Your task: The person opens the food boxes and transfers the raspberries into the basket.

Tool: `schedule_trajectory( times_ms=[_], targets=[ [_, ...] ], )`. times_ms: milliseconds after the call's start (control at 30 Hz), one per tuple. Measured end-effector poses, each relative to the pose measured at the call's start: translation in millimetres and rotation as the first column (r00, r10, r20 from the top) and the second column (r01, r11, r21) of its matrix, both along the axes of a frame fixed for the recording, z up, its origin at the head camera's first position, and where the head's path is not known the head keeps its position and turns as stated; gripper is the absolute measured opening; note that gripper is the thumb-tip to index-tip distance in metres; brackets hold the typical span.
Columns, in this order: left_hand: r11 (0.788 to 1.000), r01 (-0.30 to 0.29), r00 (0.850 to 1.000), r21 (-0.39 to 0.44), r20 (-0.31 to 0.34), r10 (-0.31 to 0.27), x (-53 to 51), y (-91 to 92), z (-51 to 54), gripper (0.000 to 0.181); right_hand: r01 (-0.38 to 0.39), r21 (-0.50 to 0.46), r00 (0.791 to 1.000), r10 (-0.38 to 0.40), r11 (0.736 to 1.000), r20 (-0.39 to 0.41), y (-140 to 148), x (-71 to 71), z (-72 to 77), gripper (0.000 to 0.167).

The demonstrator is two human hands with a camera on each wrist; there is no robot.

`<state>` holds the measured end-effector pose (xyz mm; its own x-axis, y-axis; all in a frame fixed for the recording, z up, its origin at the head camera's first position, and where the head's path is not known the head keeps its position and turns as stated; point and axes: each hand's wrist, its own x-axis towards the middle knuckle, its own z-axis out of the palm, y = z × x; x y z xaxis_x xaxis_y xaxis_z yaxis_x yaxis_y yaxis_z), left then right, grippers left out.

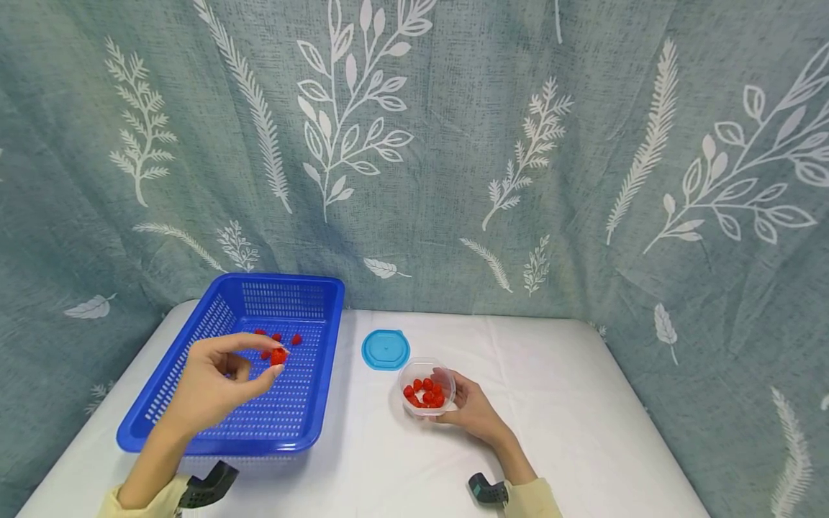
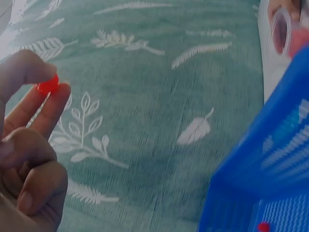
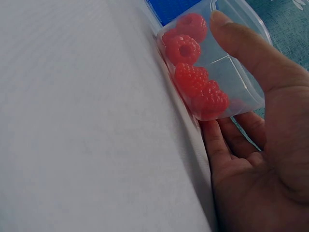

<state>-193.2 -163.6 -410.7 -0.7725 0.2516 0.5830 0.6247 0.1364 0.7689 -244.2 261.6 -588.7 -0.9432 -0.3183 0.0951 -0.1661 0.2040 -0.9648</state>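
Note:
Between thumb and fingertips, my left hand (image 1: 216, 378) pinches a red raspberry (image 1: 278, 357), held up over the blue basket (image 1: 332, 345). The same raspberry (image 2: 47, 85) shows at the fingertips in the left wrist view. Several more raspberries (image 1: 296, 339) lie on the basket's floor, partly hidden behind the hand. My right hand (image 1: 476, 410) grips the side of a clear plastic container (image 1: 409, 370) standing on the table. Several raspberries (image 3: 192, 78) sit in the bottom of that container, and the right thumb lies along its wall in the right wrist view.
A light-blue lid (image 1: 386, 350) lies on the white tablecloth (image 1: 557, 374), behind the clear container and to the right of the basket. A green-grey curtain (image 1: 427, 158) with white leaf prints hangs behind the table and along its sides.

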Motion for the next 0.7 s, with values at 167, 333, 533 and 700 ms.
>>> schedule_trajectory(
  times_ms=[167, 333, 533, 700],
  targets=[
    [1.0, 0.009, 0.999, -0.004, -0.033, -0.009, -14.4, -18.5, 8.9, 0.033, -0.004, 0.009, 1.0, 0.004, 1.0, -0.001, -1, -0.5, -0.3, 0.086],
    [0.993, -0.067, 0.998, -0.097, 0.011, 0.068, -33.1, -28.1, 11.2, 0.028, 0.001, 0.012, 1.0, -0.001, 1.0, -0.005, 1, -1.6, -0.3, 0.086],
    [0.965, -0.074, 0.985, -0.252, 0.132, 0.109, -66.9, -28.6, -8.5, 0.023, -0.002, 0.003, 1.0, 0.002, 1.0, -0.01, 3, -1.8, -0.4, 0.086],
    [0.945, -0.065, 0.972, -0.319, 0.194, 0.132, -93.8, -28.5, -29.3, 0.024, 0.014, 0.021, 1.0, -0.014, 1.0, 0.015, 2, -0.5, -0.9, 0.087]
  ],
)
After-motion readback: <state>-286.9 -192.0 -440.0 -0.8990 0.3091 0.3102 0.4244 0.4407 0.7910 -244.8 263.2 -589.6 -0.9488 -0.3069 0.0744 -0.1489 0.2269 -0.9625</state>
